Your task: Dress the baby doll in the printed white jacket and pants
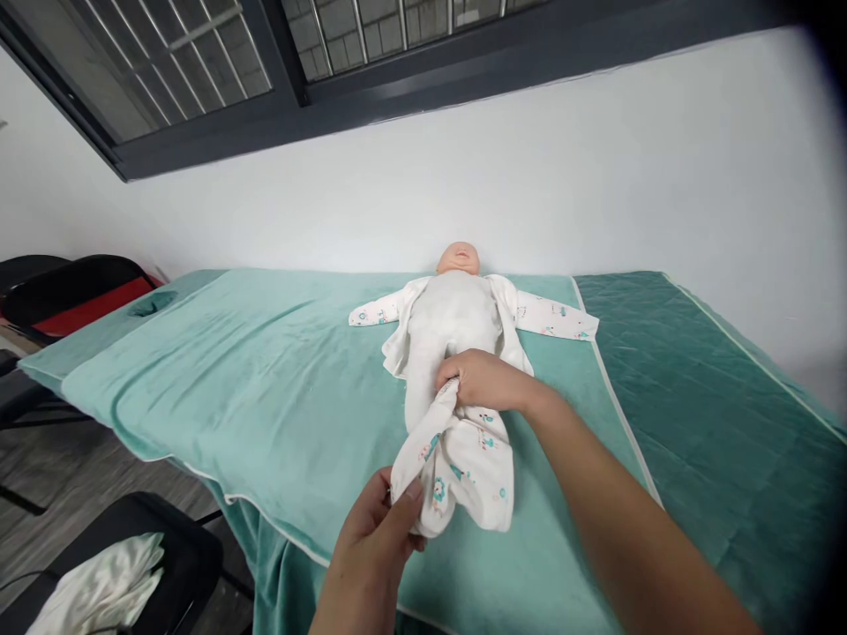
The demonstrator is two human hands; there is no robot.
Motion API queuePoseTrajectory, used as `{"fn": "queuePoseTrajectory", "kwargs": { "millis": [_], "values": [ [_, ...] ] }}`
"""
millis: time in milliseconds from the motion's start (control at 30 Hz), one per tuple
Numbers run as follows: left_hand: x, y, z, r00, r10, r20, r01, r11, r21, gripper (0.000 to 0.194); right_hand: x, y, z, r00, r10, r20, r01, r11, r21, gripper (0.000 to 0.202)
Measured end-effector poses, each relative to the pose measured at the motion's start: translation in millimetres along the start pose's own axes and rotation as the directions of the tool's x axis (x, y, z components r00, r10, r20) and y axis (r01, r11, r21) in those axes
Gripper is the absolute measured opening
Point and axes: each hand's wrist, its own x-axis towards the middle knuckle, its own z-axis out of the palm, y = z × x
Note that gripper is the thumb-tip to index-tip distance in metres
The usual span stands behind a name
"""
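Head view, pants (486,450) between both grips (382,520) (480,379)

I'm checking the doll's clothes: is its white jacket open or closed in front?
The jacket is open: its front panels lie apart on either side of the doll's pale torso.

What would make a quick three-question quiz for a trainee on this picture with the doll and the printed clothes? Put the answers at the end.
1. True or false: the jacket is closed across the front of the doll.
2. The left hand and right hand both grip: A, a sock; B, the printed trousers; C, a towel.
3. Fill in: crumpled cloth lies on a black ____.

Key: 1, false, it hangs open; 2, B; 3, chair.
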Motion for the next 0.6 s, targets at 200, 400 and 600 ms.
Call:
{"fn": "queuePoseTrajectory", "kwargs": {
  "millis": [200,400,600],
  "values": [
    [3,-29,-9.3,0.996,-0.045,-0.083,0.035,0.992,-0.120,0.047,0,-3,4,1.000,0.026,0.006,-0.025,0.993,-0.117,0.012],
    [15,-33,-29.4,0.986,0.043,-0.160,-0.056,0.995,-0.079,0.038,1,-5,7,0.998,0.063,0.010,-0.060,0.981,-0.184,0.007],
    [38,-21,-42.4,0.997,0.012,-0.082,0.002,0.986,0.166,0.037,1,-6,8,0.998,0.067,-0.002,-0.066,0.975,-0.212,0.011]
  ]
}}
